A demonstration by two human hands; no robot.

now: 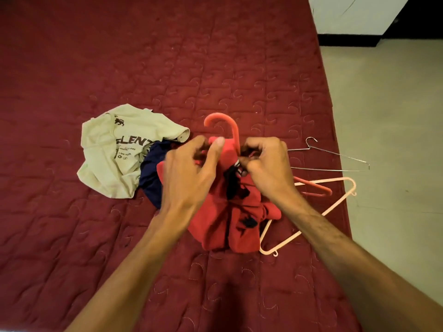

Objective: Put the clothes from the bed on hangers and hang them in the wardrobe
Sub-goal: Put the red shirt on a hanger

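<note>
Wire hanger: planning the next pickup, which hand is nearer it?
Right. The right hand pinches the red shirt just beside the wire hanger; the left hand grips the shirt farther off.

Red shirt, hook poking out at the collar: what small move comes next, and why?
Probably tug the red shirt down so its shoulders seat on the coral hanger: the left hand and right hand both pinch bunched cloth beside its hook.
</note>
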